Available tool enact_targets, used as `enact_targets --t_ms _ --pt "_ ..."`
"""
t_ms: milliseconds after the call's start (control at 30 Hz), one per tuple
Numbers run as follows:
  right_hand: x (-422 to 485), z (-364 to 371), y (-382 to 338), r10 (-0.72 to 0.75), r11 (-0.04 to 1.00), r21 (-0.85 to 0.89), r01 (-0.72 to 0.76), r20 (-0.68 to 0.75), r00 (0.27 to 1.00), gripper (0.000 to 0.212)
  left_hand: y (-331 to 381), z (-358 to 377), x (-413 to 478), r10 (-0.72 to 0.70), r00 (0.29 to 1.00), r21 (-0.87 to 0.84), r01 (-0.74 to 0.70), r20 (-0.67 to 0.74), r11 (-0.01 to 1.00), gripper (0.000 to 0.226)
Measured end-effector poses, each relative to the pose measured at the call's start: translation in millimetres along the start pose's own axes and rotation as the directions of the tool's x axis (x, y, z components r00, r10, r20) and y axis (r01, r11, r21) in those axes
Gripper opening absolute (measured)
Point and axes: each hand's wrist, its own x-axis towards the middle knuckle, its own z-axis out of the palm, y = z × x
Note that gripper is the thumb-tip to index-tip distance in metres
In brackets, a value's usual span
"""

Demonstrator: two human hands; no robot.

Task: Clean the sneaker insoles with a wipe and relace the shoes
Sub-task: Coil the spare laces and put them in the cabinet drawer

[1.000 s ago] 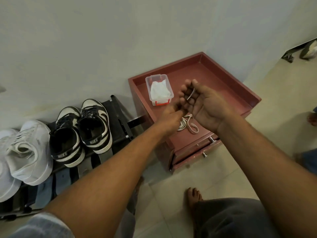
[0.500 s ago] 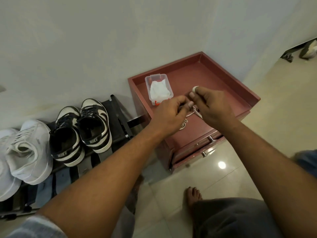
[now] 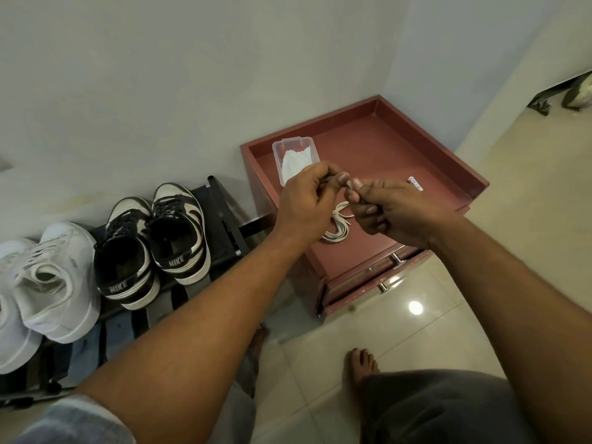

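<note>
1. The counter [image 3: 378, 251] is a red drawer unit with a raised rim, standing in the corner of the wall [image 3: 192, 75].
2. A clear wipe box [image 3: 278, 149] holding white wipes sits in the far left corner of the counter. The left hand [image 3: 307, 203] partly covers its near end.
3. A small white item [image 3: 415, 184] lies near the right edge; it is too small to identify.
4. A shoe rack [image 3: 224, 216] stands on the floor [image 3: 448, 331] left of the counter. It carries the black-and-white sneakers [image 3: 153, 245], heels toward the camera, with the white sneakers [image 3: 48, 283] at their left.
5. A bare foot [image 3: 362, 363] rests on the floor in front of the counter.
6. The white lace [image 3: 336, 227] lies coiled near the front edge of the counter, directly below both hands.
7. One pale lace end is raised between the hands. The left-hand fingers [image 3: 343, 178] and the fingers of the right hand [image 3: 394, 213] are curled and pinch it, thumb tips nearly touching.
8. The hands hide the strand that runs down to the coil.
</note>
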Motion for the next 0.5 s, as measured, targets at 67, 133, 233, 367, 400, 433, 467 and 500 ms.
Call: enact_targets --t_ms 67,133,233,367,400,433,467,500 --pt "-3 2 -3 -0.02 0.988 0.152 0.019 0.005 1.0 0.036 -2 4 -1 -0.053 0.998 -0.043 0.054 0.025 0.998 0.02" --pt "-4 6 -8 -0.082 0.933 0.348 0.092 -0.042 0.996 0.034 -2 11 -5 -0.095 0.993 -0.036 0.098 0.068 0.995 0.021" --pt "0 17 -12 -0.181 0.825 0.508 0.247 -0.177 0.968 0.027 3 23 -10 -0.128 0.985 -0.005 0.13 0.113 0.992 0.021" --pt "6 26 -15 -0.282 0.748 0.527 0.403 -0.298 0.912 0.026 6 31 -9 -0.203 0.969 0.021 0.202 0.141 0.979 0.025" --pt "6 26 -16 -0.291 0.738 0.516 0.435 -0.338 0.895 0.025 5 31 -9 -0.188 0.968 0.012 0.189 0.167 0.982 0.027" --pt "5 25 -17 -0.304 0.734 0.488 0.471 -0.384 0.872 0.025 6 31 -10 -0.177 0.965 0.009 0.179 0.195 0.984 0.029" --pt "4 23 -18 -0.326 0.742 0.434 0.512 -0.434 0.84 0.024 6 31 -11 -0.173 0.959 0.007 0.176 0.223 0.984 0.031" --pt "3 20 -17 -0.358 0.761 0.346 0.549 -0.481 0.8 0.024 7 31 -12 -0.174 0.953 0.01 0.177 0.247 0.984 0.031"
